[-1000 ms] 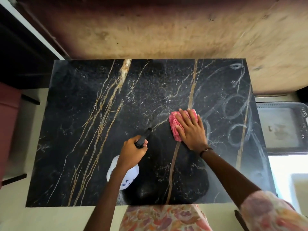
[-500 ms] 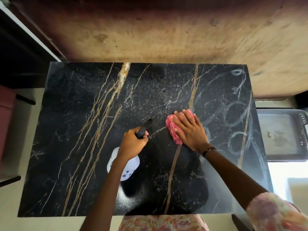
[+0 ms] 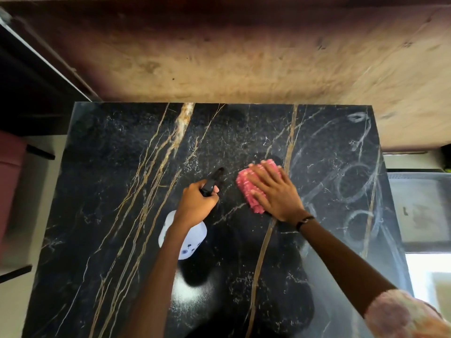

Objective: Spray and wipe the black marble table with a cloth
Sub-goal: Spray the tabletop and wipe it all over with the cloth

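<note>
Cloth (image 3: 253, 191) farther left (streaked marble (image 3: 341, 191)).

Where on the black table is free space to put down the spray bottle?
The table's left half is bare, from the left edge to the left hand gripping the spray bottle. The far strip along the wall is bare too. The middle is crowded: the right hand presses the pink cloth there. The right side is bare but streaked.

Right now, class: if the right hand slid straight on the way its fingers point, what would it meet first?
The right hand, flat on the cloth, points up-left across the table. Its path passes right of the spray nozzle. Only bare marble shows ahead, then probably the far edge.
</note>
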Demonstrator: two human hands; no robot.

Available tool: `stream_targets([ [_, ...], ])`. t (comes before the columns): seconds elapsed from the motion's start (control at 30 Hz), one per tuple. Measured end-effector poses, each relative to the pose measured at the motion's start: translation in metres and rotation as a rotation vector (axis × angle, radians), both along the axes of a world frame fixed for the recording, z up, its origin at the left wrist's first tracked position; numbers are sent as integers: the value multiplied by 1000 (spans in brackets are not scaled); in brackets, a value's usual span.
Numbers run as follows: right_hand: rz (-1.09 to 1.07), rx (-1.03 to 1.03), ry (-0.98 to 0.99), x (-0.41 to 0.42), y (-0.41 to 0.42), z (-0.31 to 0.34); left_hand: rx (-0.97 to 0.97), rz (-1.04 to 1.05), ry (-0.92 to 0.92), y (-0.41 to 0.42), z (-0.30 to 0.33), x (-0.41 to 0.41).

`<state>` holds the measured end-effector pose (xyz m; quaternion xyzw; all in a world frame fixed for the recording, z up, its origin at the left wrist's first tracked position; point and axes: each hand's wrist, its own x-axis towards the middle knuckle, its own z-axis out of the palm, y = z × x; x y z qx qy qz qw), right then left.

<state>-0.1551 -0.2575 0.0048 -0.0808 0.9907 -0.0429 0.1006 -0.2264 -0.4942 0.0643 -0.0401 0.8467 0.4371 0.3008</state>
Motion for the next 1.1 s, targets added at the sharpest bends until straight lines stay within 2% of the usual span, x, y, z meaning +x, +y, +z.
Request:
stream_targets([
  [0.17,-331,-6,16,-61,24,5,58,27,-20,8,1,-17],
  [0.27,-398,-41,14,-107,-4,1,70,42,-19,13,0,-27],
  [0.33,-323,-34,-2,-117,-25,-2,71,47,-21,17,-1,-35],
  [0.4,-155,-16,-14,-105,-31,-3,73,39,-17,21,-1,-43],
  [0.47,22,5,-14,-83,-16,-4,86,39,-16,23,-2,-48],
  [0.53,87,40,7,-69,14,-5,101,33,-20,25,0,-53],
  [0.6,13,71,24,-71,43,-3,108,25,-21,26,2,-57],
  [0.67,-151,49,13,-92,55,0,111,30,-20,28,5,-61],
  [0.77,-387,-42,37,-140,38,0,103,18,-14,29,7,-64],
  [0.83,-417,-54,31,-168,14,-1,87,5,-1,31,7,-65],
  [0.97,-209,-61,24,-173,-22,0,62,14,11,34,4,-67],
  [1.03,-31,-34,30,-150,-14,0,66,8,10,35,2,-68],
  [1.1,53,5,47,-129,14,-4,62,-7,-1,36,-1,-68],
])
